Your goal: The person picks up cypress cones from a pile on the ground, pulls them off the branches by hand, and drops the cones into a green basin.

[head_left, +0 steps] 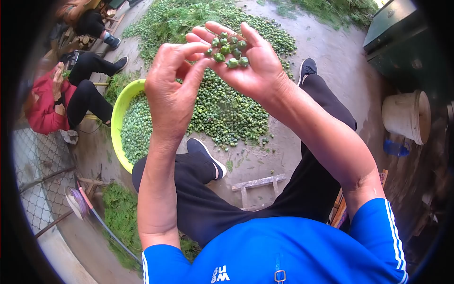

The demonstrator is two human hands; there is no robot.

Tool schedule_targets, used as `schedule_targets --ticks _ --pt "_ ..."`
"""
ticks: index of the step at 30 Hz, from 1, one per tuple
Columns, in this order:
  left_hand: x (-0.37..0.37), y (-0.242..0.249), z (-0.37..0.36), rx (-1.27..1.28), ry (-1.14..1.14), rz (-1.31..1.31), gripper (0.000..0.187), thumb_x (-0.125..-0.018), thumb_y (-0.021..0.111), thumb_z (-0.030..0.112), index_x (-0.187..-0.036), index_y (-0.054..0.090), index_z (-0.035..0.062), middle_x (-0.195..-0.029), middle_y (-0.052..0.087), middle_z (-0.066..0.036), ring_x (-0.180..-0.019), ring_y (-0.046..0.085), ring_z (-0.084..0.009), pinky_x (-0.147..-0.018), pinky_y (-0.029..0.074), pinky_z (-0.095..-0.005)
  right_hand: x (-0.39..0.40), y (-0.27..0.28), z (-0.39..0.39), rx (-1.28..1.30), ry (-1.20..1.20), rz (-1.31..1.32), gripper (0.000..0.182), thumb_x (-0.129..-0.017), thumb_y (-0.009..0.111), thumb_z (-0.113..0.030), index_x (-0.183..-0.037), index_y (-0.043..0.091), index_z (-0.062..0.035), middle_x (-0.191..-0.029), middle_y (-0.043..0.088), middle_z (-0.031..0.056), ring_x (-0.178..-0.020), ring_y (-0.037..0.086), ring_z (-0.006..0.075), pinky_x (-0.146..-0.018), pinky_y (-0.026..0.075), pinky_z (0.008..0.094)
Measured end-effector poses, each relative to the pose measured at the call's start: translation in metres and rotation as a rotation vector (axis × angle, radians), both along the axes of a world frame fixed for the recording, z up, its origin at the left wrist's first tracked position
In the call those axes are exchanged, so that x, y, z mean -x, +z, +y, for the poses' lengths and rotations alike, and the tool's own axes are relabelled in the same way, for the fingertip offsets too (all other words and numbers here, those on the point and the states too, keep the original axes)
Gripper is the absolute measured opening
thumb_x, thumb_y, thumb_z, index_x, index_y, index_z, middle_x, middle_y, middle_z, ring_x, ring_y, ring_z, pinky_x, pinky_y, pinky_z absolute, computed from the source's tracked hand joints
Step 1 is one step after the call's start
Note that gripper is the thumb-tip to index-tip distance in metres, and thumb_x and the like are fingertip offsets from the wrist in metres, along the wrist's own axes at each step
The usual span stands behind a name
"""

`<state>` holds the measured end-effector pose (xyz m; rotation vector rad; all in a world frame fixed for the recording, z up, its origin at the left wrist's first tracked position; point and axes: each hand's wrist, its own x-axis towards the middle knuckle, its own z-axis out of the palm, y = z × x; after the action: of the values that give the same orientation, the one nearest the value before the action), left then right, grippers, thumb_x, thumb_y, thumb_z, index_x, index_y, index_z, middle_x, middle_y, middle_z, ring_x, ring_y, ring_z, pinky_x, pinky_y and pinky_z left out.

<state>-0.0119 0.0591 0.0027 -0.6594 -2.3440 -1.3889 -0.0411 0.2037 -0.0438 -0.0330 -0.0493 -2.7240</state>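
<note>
My right hand [255, 59] is palm up with its fingers spread, and several small knobbly green cones [225, 48] lie on it. Over its fingers, my left hand [172, 85] brings thumb and forefinger together around one green cone [208, 51] at the edge of the handful. Below both hands, a wide heap of similar green cones [227, 109] covers the ground. To the left stands a yellow-green basin [119, 111] filled with paler green cones [136, 130], partly hidden by my left forearm.
Cut green foliage [165, 26] lies on the far heap, with more foliage [120, 215] at lower left. A person in a red top [45, 104] sits at left, another person [90, 21] beyond. A white bucket [407, 116] and dark cabinet [402, 47] are at right. A wooden frame [257, 183] lies between my legs.
</note>
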Motion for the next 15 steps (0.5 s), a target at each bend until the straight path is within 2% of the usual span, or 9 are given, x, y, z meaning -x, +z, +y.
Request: schedule_targets --ticks 5,7,9,11,12,13,15 --pt "-0.002 -0.003 -0.001 0.17 0.023 0.009 0.027 -0.075 0.072 -0.003 -0.099 0.068 0.0072 -0.087 0.053 0.0 -0.065 0.052 -0.0042 -0.053 0.041 -0.0183 -0.004 0.007 -0.007 -0.076 0.006 -0.013 0.058 -0.103 0.023 -0.045 -0.126 0.046 0.003 -0.127 0.051 0.0252 -0.119 0.051 0.0349 -0.103 0.042 0.0466" --pt "-0.001 -0.005 0.001 0.212 0.034 0.071 0.029 -0.075 0.071 -0.006 -0.101 0.067 0.0068 -0.088 0.053 0.001 -0.065 0.047 -0.0056 -0.058 0.041 -0.022 -0.004 0.005 -0.007 -0.037 0.033 -0.012 0.057 -0.103 0.024 -0.045 -0.124 0.048 0.0027 -0.125 0.051 0.0253 -0.117 0.052 0.0345 -0.103 0.043 0.0472" --pt "0.0 -0.005 0.0 0.222 0.036 0.053 0.026 -0.079 0.07 -0.005 -0.103 0.067 0.0046 -0.091 0.057 0.0 -0.066 0.048 -0.0057 -0.06 0.042 -0.0211 -0.002 0.001 -0.007 -0.05 0.037 -0.011 0.057 -0.103 0.025 -0.045 -0.124 0.049 0.003 -0.125 0.051 0.0255 -0.116 0.052 0.0343 -0.102 0.043 0.0474" --pt "0.008 -0.009 -0.005 -0.196 -0.078 -0.186 0.019 -0.082 0.069 -0.002 -0.1 0.067 0.003 -0.092 0.061 -0.001 -0.072 0.058 -0.0093 -0.062 0.049 -0.0227 -0.002 -0.002 -0.005 -0.063 0.038 -0.006 0.057 -0.103 0.025 -0.045 -0.123 0.049 0.0032 -0.125 0.051 0.0257 -0.116 0.052 0.0341 -0.102 0.044 0.0477" --pt "0.001 0.001 -0.003 -0.416 -0.139 -0.391 0.017 -0.089 0.064 0.003 -0.106 0.063 -0.001 -0.096 0.065 -0.005 -0.072 0.057 -0.0092 -0.063 0.049 -0.0211 -0.003 -0.001 -0.005 -0.071 0.032 -0.03 0.057 -0.103 0.025 -0.044 -0.123 0.049 0.0037 -0.125 0.051 0.026 -0.116 0.052 0.0343 -0.102 0.044 0.0475" --pt "0.005 0.002 -0.006 -0.412 -0.142 -0.389 0.017 -0.089 0.064 0.003 -0.106 0.063 -0.001 -0.096 0.065 -0.005 -0.072 0.057 -0.0092 -0.063 0.049 -0.0211 -0.004 0.0 -0.005 -0.08 0.026 -0.054 0.057 -0.103 0.025 -0.044 -0.123 0.049 0.0043 -0.125 0.051 0.0264 -0.116 0.052 0.0345 -0.102 0.044 0.0473" --pt "0.014 0.002 -0.021 -0.846 -0.41 -0.76 0.02 -0.094 0.058 0.009 -0.111 0.059 -0.0023 -0.096 0.067 -0.008 -0.075 0.059 -0.0097 -0.066 0.05 -0.0214 -0.004 0.001 -0.003 -0.039 0.025 -0.051 0.057 -0.103 0.025 -0.043 -0.124 0.047 0.0056 -0.126 0.05 0.0273 -0.118 0.05 0.0361 -0.104 0.042 0.0478"
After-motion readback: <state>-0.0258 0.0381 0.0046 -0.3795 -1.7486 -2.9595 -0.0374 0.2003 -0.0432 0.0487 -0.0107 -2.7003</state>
